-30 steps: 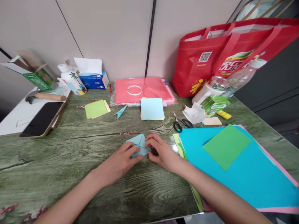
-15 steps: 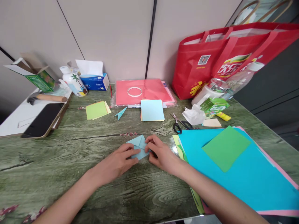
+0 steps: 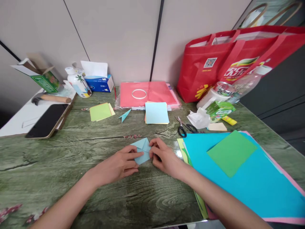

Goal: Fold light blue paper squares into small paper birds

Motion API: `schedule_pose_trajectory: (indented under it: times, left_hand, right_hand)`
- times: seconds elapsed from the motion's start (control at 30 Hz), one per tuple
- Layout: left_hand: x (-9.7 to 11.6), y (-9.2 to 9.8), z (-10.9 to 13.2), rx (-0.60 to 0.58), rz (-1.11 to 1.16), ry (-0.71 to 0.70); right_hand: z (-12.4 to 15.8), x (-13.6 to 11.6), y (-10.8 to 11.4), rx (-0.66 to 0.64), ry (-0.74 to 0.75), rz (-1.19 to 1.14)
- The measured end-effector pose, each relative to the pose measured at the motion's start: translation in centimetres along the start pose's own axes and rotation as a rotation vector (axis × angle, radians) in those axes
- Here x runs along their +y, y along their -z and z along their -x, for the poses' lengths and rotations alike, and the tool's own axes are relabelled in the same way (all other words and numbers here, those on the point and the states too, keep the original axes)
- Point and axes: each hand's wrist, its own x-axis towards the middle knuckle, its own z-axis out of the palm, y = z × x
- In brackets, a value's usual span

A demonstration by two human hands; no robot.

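Note:
A small light-blue sheet of origami paper (image 3: 145,156), partly folded with a triangular flap at its top, lies on the table in front of me. My left hand (image 3: 119,164) grips its left side, the index finger stretched over the paper's face and the other fingers curled at the edge. At the right edge, my right hand (image 3: 165,158) pinches the paper between thumb and bent fingers. Those fingers hide the right corner. Beyond the hands sit a folded blue paper piece (image 3: 125,115) and a stack of square papers (image 3: 156,113), light blue on top.
Scissors (image 3: 183,127) lie right of the stack, near a crumpled tissue (image 3: 199,118). Large coloured sheets (image 3: 247,194) with a green square (image 3: 232,152) cover the right side. A red bag (image 3: 197,73) stands behind. A phone (image 3: 47,121) and hammer (image 3: 53,98) are at left.
My left fingers have shifted slightly on the paper, with the lower ones drawn back to the left. The whole view has moved a little; the right hand keeps its pinch.

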Motion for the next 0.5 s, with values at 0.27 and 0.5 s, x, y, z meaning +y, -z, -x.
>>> schedule_pose_trajectory:
  times: [0.27,0.5]
  left_hand:
    - [0.3,-1.1,0.2,0.087,0.062,0.114]
    - [0.5,-2.3,0.0,0.153,-0.041,0.183]
  right_hand:
    - [0.1,0.8,0.8,-0.008,-0.032,-0.135]
    - [0.1,0.9,0.9,-0.023,0.039,-0.112]
